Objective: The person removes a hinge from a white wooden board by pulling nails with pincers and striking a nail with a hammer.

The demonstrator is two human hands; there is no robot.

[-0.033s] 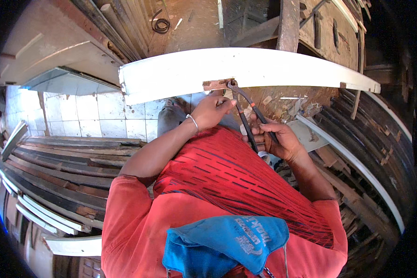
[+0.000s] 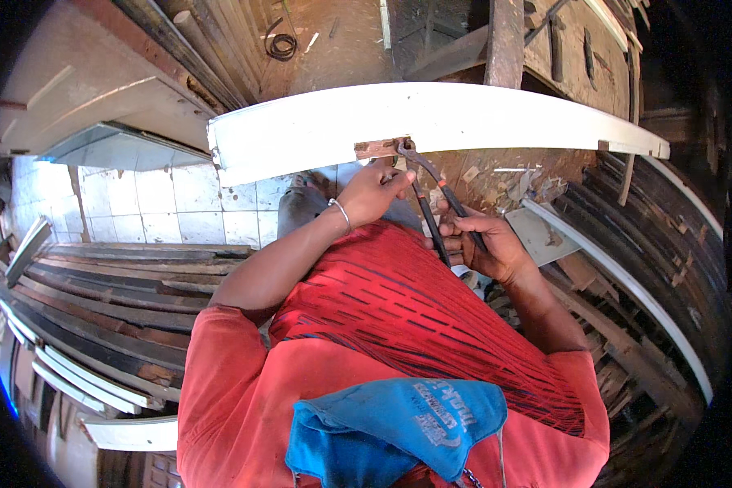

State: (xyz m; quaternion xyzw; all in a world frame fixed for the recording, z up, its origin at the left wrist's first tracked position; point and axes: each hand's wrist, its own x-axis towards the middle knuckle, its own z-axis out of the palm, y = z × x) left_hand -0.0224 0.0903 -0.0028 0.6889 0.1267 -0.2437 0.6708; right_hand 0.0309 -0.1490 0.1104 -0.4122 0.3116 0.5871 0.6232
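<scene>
A long white board (image 2: pixel 301 130) lies crosswise in front of me, with a bare wood recess (image 2: pixel 376 149) cut in its near edge. The jaws of steel pincers (image 2: pixel 435 183) with black and orange handles sit at that recess's right end. My right hand (image 2: pixel 488 244) is wrapped round the handles, which stand somewhat apart. Just under the board, my left hand (image 2: pixel 370 195), with a bracelet at the wrist, has its fingers curled beside the pincers; whatever they may hold is hidden. Below are my red shirt and a blue cloth (image 2: pixel 394 419) over its front.
Stacked dark planks (image 2: pixel 122 301) and white strips fill the left, above them white floor tiles (image 2: pixel 163 195). More timber (image 2: pixel 642 244) crowds the right. A wooden bench (image 2: pixel 577 57) stands at the upper right, a black coil (image 2: pixel 283 47) lies on the floor beyond the board.
</scene>
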